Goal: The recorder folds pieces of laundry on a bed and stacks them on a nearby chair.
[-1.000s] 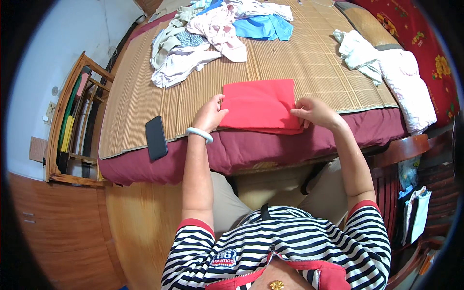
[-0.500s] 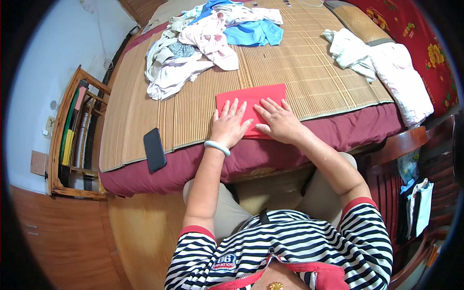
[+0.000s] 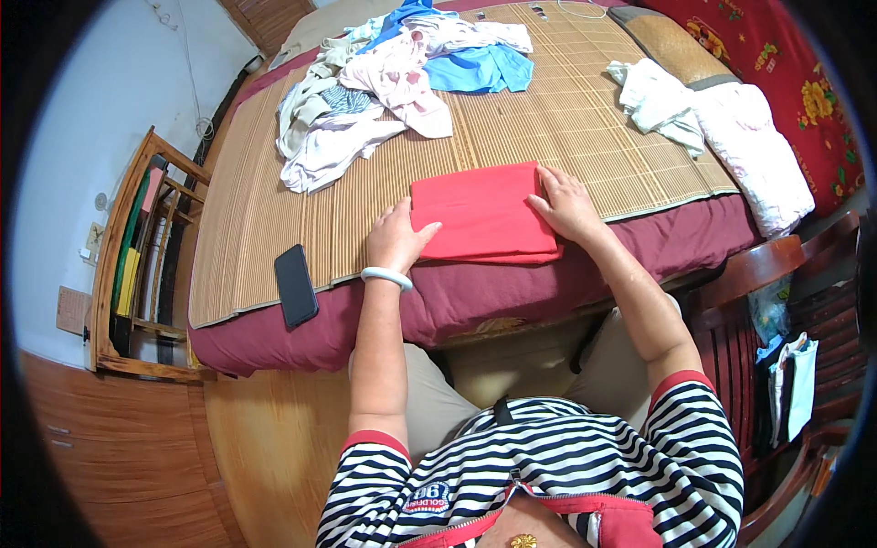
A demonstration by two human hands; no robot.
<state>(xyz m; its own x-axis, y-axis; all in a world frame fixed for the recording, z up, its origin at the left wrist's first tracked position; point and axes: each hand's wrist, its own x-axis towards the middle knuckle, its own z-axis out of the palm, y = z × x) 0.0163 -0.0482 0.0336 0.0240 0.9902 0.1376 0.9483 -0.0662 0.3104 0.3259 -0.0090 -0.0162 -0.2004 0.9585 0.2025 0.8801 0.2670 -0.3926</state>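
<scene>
A red cloth folded into a flat rectangle lies at the near edge of the bed, partly on the bamboo mat and partly over the maroon sheet. At its left edge rests my left hand, fingers apart, with a pale bangle on the wrist. My right hand touches the right edge, its thumb over the cloth and its fingers along the side. Neither hand grips the cloth; both are open.
A dark phone lies left of my left hand. Farther back is a heap of loose clothes. White garments lie at the right. A wooden chair stands near right, a wooden frame by the left wall.
Both hands have moved outward from the top of the red cloth to its left and right edges. More of its surface now shows, and it looks wider at the near right.
</scene>
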